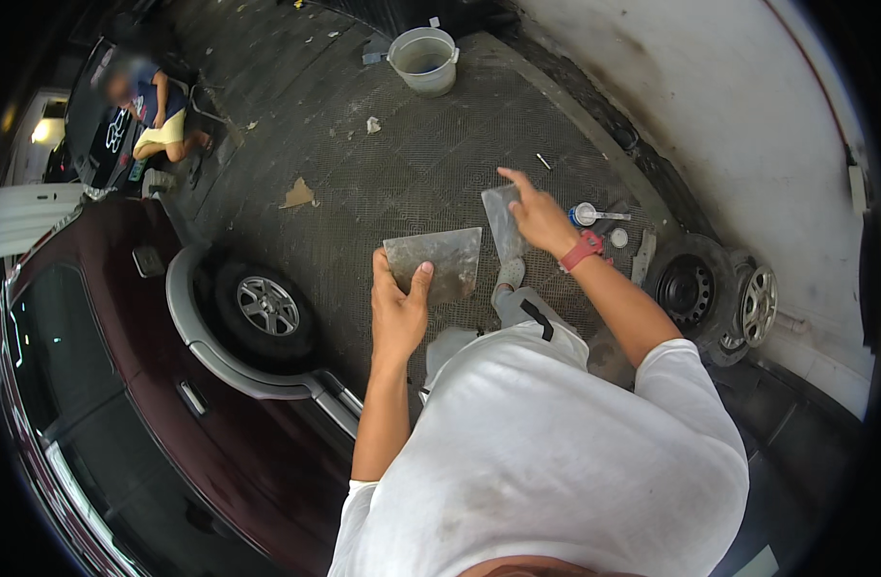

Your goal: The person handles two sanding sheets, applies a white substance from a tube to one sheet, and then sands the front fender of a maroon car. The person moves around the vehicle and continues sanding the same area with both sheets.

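1. Maroon vehicle (123, 375), parked at far left, with front wheel (267, 306) on the near side.
2. Left grip (400, 313), closed on the lower-left corner of smeared plate: thumb flat on upper face, fingers around the edge. To do well: firm thumb, face kept level, working edge free of fingers.
3. Smeared plate (436, 262), grey, rectangular, held above the floor in front of the body; long axis across, rising slightly rightward, free end pointing right.
4. Pale plate (501, 219), just beside, apart from the smeared plate; long axis from upper left to lower right. Best brought across at a shallow angle, with even pressure.
5. Right grip (544, 216), holding pale plate by its right side; index finger extended up-left; exact closure of hidden fingers not discernible.
6. Open can (583, 214), on the floor.
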Demonstrator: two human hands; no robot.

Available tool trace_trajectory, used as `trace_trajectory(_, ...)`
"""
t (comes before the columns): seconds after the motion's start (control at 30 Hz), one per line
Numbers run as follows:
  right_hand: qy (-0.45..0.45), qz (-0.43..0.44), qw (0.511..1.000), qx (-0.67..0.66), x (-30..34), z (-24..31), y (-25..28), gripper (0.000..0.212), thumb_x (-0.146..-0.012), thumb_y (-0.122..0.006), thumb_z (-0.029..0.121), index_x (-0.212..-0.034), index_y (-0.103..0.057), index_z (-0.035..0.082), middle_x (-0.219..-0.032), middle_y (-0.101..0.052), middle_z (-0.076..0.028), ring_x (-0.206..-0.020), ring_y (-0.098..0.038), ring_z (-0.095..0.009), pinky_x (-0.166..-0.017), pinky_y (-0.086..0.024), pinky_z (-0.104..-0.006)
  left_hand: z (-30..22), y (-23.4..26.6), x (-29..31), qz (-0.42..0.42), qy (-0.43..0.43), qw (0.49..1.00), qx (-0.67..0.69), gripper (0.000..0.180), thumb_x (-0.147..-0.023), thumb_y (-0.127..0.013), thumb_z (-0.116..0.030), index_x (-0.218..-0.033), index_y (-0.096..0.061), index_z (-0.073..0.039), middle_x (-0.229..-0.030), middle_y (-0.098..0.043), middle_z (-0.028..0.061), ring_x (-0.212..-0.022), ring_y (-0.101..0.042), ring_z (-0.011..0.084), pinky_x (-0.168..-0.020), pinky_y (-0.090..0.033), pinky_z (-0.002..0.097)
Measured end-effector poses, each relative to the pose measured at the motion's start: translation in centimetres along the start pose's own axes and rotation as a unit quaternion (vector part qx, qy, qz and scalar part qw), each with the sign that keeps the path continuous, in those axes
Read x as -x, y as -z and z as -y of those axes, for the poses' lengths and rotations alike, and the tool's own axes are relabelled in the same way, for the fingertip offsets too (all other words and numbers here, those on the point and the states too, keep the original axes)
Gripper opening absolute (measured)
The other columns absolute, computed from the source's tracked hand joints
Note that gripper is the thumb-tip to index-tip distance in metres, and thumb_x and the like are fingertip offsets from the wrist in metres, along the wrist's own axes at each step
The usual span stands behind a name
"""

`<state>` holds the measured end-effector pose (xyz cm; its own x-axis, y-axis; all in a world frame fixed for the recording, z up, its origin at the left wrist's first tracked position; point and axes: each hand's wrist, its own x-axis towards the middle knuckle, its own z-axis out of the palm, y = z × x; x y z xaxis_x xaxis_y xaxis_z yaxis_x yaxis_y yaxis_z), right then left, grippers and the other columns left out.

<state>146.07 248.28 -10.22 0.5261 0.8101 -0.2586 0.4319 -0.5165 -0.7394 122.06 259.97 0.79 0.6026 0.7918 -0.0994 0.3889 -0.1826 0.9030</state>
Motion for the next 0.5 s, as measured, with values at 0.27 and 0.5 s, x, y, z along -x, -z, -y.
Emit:
trace_trajectory(0.27, 0.152, 0.066, 0.938, -0.304, -6.7, 6.5, 2.3, 0.038, -0.106, -0.069, 0.038, -0.107, -0.075, 0.001, -0.099, -0.074, -0.003, -0.086, -0.065, -0.014, -0.077, -0.051, -0.0286, 0.5, -0.7, -11.2, 0.230, 0.018, 0.972, 0.040, 0.024, -0.101, -0.076, -0.018, -0.115, -0.070, 0.000, -0.100, -0.074, 0.0053, -0.092, -0.067, 0.0127, -0.085, -0.053, 0.0309)
trace_trajectory(0.5, 0.031, -0.069, 0.974, -0.214, -6.9, 4.2, 3.9, 0.025, -0.101, -0.073, 0.026, -0.108, -0.078, 0.002, -0.100, -0.078, -0.006, -0.083, -0.068, -0.018, -0.078, -0.054, -0.0383, 1.7, 2.4, -24.0, -0.064, -0.033, 0.970, 0.231, 0.032, -0.103, -0.075, -0.021, -0.129, -0.071, -0.004, -0.132, -0.069, 0.0105, -0.123, -0.064, 0.0204, -0.103, -0.051, 0.0355)
